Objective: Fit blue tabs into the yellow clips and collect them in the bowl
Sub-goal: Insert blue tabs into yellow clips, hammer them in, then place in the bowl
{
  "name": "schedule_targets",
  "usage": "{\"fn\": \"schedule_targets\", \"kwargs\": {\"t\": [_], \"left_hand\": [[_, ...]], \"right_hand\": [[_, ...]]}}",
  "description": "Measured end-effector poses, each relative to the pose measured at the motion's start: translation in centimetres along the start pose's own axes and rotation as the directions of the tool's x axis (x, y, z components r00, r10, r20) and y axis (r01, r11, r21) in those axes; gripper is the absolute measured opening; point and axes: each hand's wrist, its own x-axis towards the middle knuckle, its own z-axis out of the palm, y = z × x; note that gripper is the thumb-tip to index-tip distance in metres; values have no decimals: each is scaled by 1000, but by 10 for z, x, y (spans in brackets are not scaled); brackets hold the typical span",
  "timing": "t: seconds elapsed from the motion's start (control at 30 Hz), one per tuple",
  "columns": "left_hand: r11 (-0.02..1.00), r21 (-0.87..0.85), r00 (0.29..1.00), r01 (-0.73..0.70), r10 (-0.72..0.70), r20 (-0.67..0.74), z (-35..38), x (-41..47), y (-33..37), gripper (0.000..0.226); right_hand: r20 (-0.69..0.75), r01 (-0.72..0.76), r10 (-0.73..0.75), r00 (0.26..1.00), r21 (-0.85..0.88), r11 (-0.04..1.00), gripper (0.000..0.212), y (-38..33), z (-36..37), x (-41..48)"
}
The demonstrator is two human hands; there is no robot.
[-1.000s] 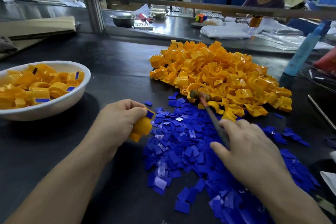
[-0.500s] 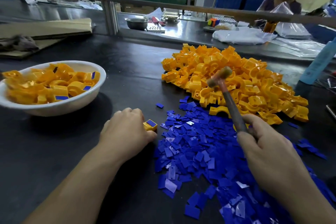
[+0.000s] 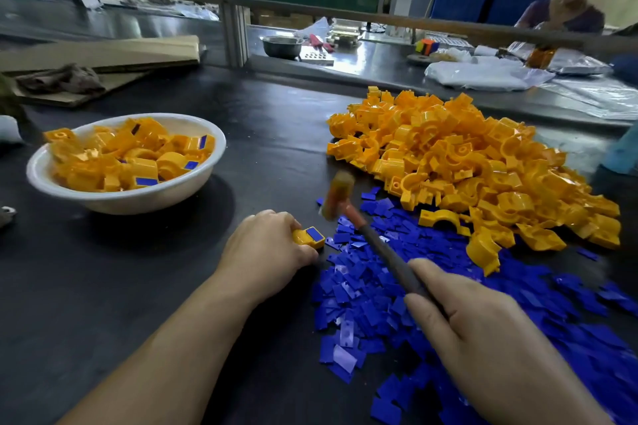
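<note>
At lower centre of the frame the left hand (image 3: pixel 266 252) holds one yellow clip (image 3: pixel 303 239) down on the dark table (image 3: pixel 86 286), its fingers curled over the clip's near end and pinching it in place. Only the clip's far end shows past the knuckles: a blocky yellow foot with a flat blue tab (image 3: pixel 313 233) seated in its top face. The right hand (image 3: pixel 483 331), lower right, has its fingers wrapped round the dark handle of a small mallet (image 3: pixel 376 245). The mallet's pale head is blurred and hangs above and to the right of the clip; whether it touches the clip cannot be told.

The white bowl (image 3: pixel 145 198) sits centre left, well apart from the held clip and heaped with yellow clips, several showing blue tabs. Bare table lies between bowl and hand — and all along the lower left. To the right, the room is crowded: loose blue tabs (image 3: pixel 366 290) spread from just beside the clip to the lower right edge, under the right hand. Above them a heap of yellow clips (image 3: pixel 448 155) fills centre right. A folded sheet of cardboard (image 3: pixel 103 55) lies upper left — near the table's far edge, below a metal rail (image 3: pixel 310 12).
</note>
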Motion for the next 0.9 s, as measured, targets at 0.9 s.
{"fn": "schedule_targets", "kwargs": {"t": [0.9], "left_hand": [[996, 85, 1000, -5, 4, 11, -1, 2, 2, 37]], "right_hand": [[96, -72, 87, 992, -149, 986, 22, -6, 7, 7]]}}
